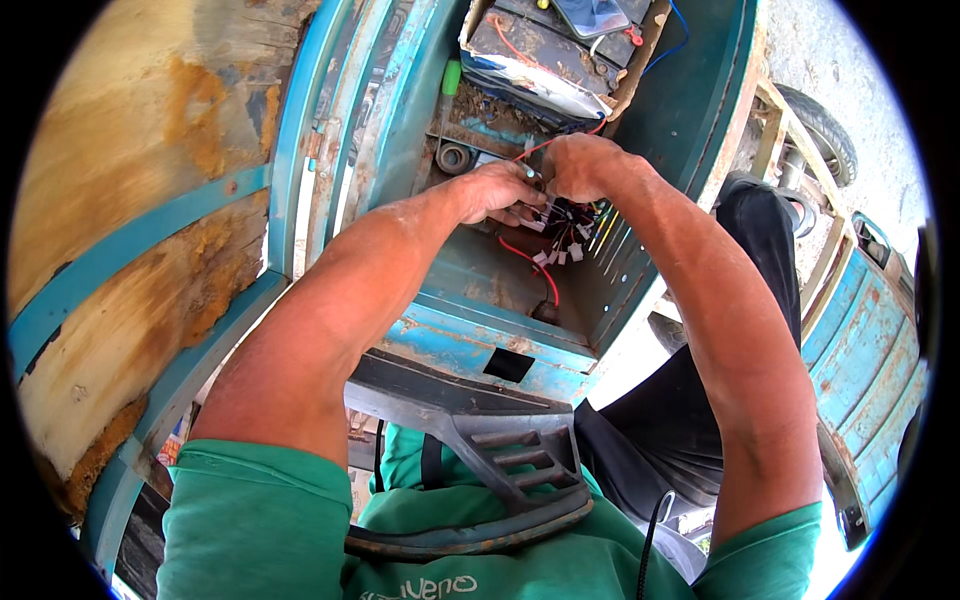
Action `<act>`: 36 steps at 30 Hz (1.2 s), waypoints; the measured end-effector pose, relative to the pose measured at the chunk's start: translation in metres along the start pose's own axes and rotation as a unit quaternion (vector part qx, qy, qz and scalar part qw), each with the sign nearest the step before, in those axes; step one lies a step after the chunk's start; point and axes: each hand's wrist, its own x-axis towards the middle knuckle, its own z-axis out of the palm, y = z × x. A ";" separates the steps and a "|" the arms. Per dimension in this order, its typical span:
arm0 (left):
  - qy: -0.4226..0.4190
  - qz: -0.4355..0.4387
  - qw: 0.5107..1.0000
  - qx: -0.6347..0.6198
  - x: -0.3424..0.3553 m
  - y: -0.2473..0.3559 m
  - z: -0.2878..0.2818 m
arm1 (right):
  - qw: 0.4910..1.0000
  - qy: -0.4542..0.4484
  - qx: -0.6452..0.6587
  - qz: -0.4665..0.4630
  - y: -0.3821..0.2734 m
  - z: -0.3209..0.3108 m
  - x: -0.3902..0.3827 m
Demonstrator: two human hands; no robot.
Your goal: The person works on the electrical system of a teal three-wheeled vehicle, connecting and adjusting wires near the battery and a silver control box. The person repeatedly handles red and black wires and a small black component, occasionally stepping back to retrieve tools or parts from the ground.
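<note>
Both of my hands meet over an open blue metal compartment (470, 270). My left hand (500, 192) is closed, its thumb and fingers pinching a thin wire (541, 187) close to the other hand. Against it, my right hand (585, 165) is curled with the back of the hand up; its fingertips are mostly hidden, and it seems to grip the same wire. Just below them hangs a bundle of thin coloured wires with white plug connectors (574, 252). A thin red wire (535, 148) passes behind the hands. A thicker red cable (530, 256) curves down to the compartment floor.
A dark battery (520, 50) in a torn carton fills the compartment's far end, with a phone (592, 14) on top. A green-handled screwdriver (451, 80) stands beside a roll of tape (453, 157). A black plastic frame (520, 450) lies nearest me. Wheeled vehicle parts are at right.
</note>
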 end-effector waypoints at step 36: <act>0.014 0.032 0.991 -0.129 0.006 -0.007 0.018 | 0.996 -0.059 0.009 0.066 0.012 0.000 0.009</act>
